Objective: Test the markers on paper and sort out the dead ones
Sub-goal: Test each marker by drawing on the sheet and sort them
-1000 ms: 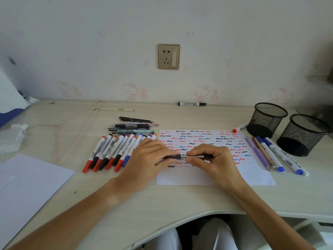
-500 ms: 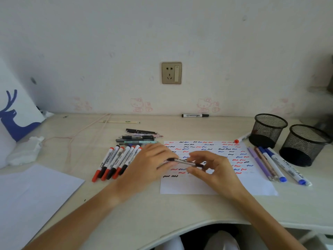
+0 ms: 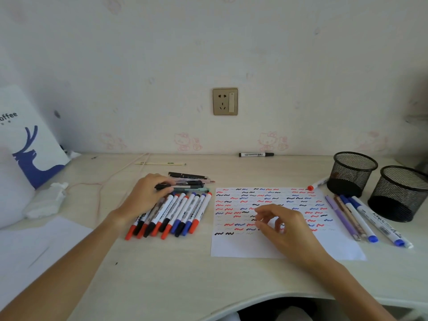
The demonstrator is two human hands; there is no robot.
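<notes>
At the far left of the pale wooden counter [image 3: 185, 274] a white paper bag with a blue deer print [image 3: 30, 140] leans against the wall, with a crumpled white tissue [image 3: 46, 200] just in front of it and a blank white sheet [image 3: 34, 251] nearer the person. The left hand [image 3: 146, 195] reaches over a fanned row of white-barrelled markers with red, black and blue caps [image 3: 176, 214]; its fingers curl round a slim black pen [image 3: 173, 186] at the small pile of dark pens [image 3: 192, 179] behind that row. To the right lies the white test paper covered in red, blue and black squiggles [image 3: 266, 198]. The right hand [image 3: 282, 225] hangs over this paper with fingers loosely bent and nothing in them, well apart from the left hand. Right of the paper lie a lilac pen, a brown pen and two blue-capped white markers [image 3: 361, 218] side by side. Behind them stand two black wire-mesh pen cups [image 3: 375, 184], with a red-capped white marker [image 3: 318, 183] touching the nearer cup's base. A black-capped white marker [image 3: 256, 155] lies alone against the wall.
</notes>
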